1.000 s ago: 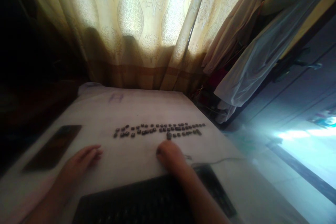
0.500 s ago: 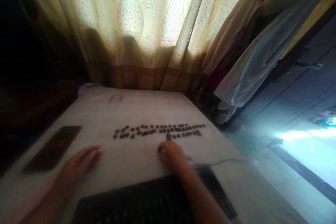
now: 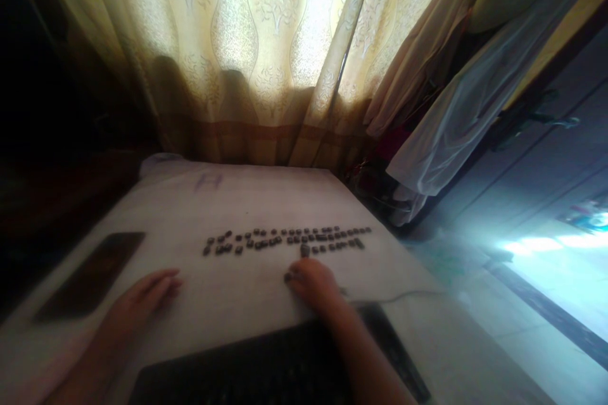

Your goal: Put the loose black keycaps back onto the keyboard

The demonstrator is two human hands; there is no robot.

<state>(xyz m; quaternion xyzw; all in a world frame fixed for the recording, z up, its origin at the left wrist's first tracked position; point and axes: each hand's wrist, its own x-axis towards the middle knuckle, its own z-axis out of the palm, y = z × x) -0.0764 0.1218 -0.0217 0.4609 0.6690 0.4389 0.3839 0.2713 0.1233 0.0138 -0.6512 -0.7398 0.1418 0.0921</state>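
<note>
Small dark keycaps lie in uneven rows across the white-covered table. My right hand is just on the near side of these rows, its fingers bent together. At its fingertips shows a small dark piece that looks like a keycap; blur hides its detail. Close above the knuckles sits a larger dark keycap. Below my right forearm, partly covered by it, is a black keyboard. My left hand rests on the cloth at the left, fingers stretched out, holding nothing.
A dark flat rectangular object lies left of my left hand. A thin cable runs right from near the keyboard. Behind the table hang yellow patterned curtains; clothes hang at the right, past the table edge.
My right hand has shifted slightly, and a dark piece now shows at its fingertips. My left hand stays nearly in place. The whole view has tilted a little.
</note>
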